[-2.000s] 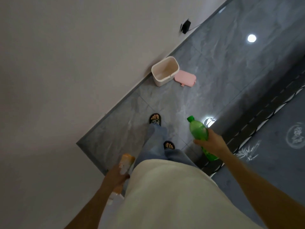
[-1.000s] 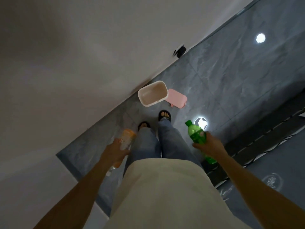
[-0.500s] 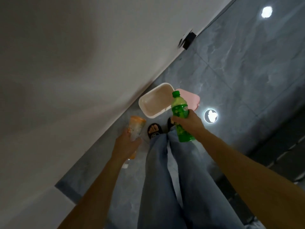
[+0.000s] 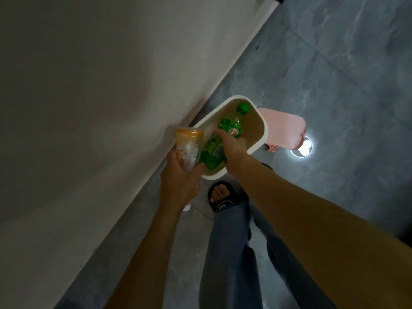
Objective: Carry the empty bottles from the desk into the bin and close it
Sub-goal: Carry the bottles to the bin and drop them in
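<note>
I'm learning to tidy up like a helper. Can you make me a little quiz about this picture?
1. True or false: the green bottle is over the open bin.
2. Which hand holds the orange bottle? A) left hand B) right hand
3. Fill in: the pink lid lies on the ____ beside the bin.

Key: 1 true; 2 A; 3 floor.

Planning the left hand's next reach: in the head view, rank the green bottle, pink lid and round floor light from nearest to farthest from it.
From the left hand:
1. Green bottle, just right, over the bin.
2. Pink lid, on the floor beyond the bin.
3. Round floor light, right of the lid.
</note>
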A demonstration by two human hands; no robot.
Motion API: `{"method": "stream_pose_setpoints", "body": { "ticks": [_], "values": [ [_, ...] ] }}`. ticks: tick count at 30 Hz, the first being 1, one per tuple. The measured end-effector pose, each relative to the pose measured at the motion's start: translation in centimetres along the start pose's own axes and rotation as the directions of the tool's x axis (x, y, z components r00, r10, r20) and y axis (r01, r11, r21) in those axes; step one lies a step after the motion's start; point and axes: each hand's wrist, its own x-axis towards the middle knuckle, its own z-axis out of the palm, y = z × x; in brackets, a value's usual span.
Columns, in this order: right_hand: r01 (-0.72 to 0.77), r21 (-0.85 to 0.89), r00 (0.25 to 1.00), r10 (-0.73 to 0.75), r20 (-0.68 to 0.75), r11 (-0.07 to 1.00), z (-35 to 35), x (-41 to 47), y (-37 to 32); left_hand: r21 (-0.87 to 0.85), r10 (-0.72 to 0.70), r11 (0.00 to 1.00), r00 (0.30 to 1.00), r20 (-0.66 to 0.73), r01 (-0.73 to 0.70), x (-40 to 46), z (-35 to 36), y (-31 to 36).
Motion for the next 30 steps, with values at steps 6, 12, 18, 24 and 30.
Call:
{"method": "stream_pose_setpoints", "body": {
  "ticks": [6, 12, 18, 24, 30],
  "values": [
    [-0.093, -0.036, 0.995, 0.094, 0.022, 0.995, 1.8, 6.5, -0.3, -0.042, 0.013, 0.999, 1.0, -0.017, -0.013, 2.0, 2.4, -1.8],
    [-0.048, -0.1, 0.999, 0.047, -0.012, 0.994, 2.9, 10.6, 0.3, -0.022, 0.061, 0.998, 0.997, -0.047, -0.062, 2.5, 3.1, -2.4],
    [-0.002, -0.161, 1.0, 0.004, 0.015, 0.987, 2.0, 10.6, -0.9, 0.033, 0.052, 0.998, 0.997, -0.063, -0.05, 2.6, 3.3, -2.3],
    [0.077, -0.446, 0.997, -0.069, 0.035, 0.892, 0.7, 8.5, -3.0, -0.012, 0.023, 1.0, 0.998, -0.057, -0.024, 2.1, 3.9, -1.8],
    [0.562, -0.792, 0.807, -0.37, 0.46, 0.24, -3.7, 2.4, -3.3, 0.135, 0.089, 0.987, 0.996, 0.019, -0.091, 1.9, 3.4, 0.7]
  ]
}}
